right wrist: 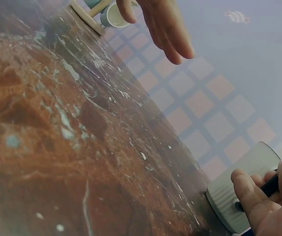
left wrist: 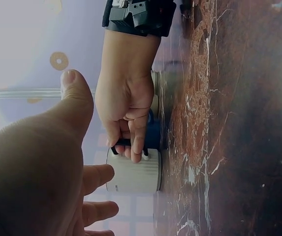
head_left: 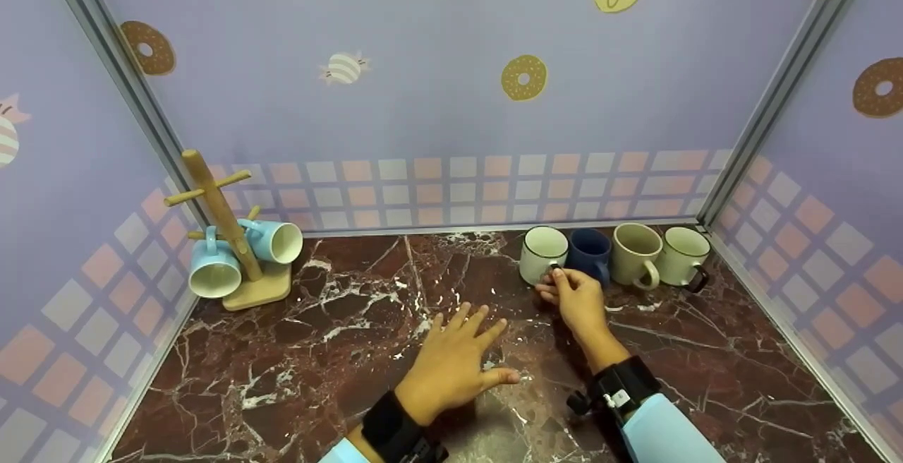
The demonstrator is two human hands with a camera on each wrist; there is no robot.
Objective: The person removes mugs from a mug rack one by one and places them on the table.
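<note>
A white mug [head_left: 540, 248] with a dark rim and black handle stands at the left end of a row by the back wall. My right hand [head_left: 580, 304] pinches that black handle [left wrist: 121, 142] between curled fingers and thumb; the right wrist view shows the fingers round it too. The mug looks upright on the marbled counter [head_left: 338, 378]. My left hand [head_left: 455, 364] is spread over the middle of the counter, fingers straight, holding nothing. Just right of the gripped mug stands a dark blue mug [head_left: 589, 250], partly behind my right hand.
Further right stand a beige mug [head_left: 637, 245] and another white mug [head_left: 684, 251] with a black handle. A wooden mug tree [head_left: 229, 226] at the left carries two light blue mugs, one [head_left: 214, 265] on its left, one [head_left: 271, 237] on its right. Patterned walls enclose three sides.
</note>
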